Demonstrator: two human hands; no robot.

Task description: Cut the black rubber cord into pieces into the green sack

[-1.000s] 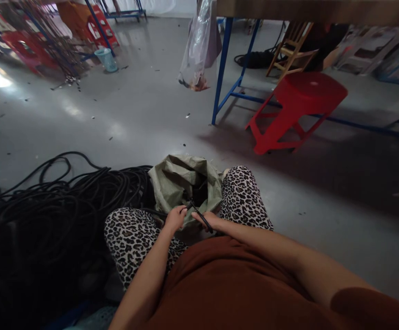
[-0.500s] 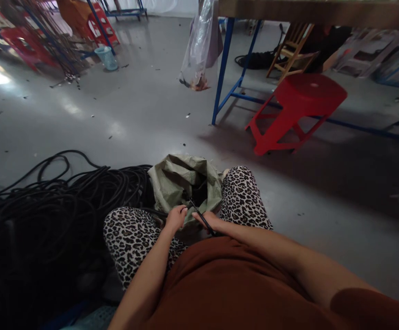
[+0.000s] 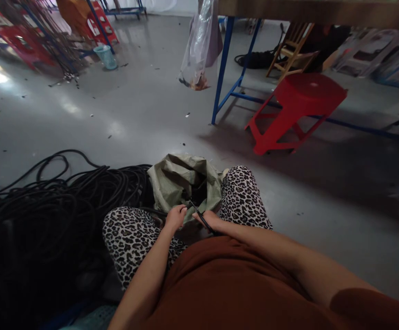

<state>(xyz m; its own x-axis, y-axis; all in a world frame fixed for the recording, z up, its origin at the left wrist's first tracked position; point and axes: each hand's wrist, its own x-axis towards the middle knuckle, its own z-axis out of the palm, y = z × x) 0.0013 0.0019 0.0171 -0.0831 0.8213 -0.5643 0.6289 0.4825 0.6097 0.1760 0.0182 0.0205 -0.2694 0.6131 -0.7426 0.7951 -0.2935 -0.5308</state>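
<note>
My right hand [image 3: 211, 220] is closed around black-handled scissors [image 3: 205, 223], whose thin blades point up and away over the sack's mouth. Close by on the left, my left hand [image 3: 175, 218] is closed on a black rubber cord [image 3: 156, 212]. The cord comes in from the left over my thigh, and a short bit shows past my fingertips. Beyond both hands, between my knees, stands an open grey-green woven sack [image 3: 168, 176] with a dark inside. What lies in it is too dark to make out.
A large heap of black cord [image 3: 92, 192] covers the floor on my left. Ahead to the right are a red plastic stool [image 3: 309, 94] and a blue-legged table [image 3: 224, 68] with a clear plastic bag [image 3: 199, 50] hanging from it. A light-blue basket [image 3: 106, 57] stands farther off.
The scissor blades have shifted very slightly near the left fingertips. Both hands, the sack and the cord heap stay in practically the same place.
</note>
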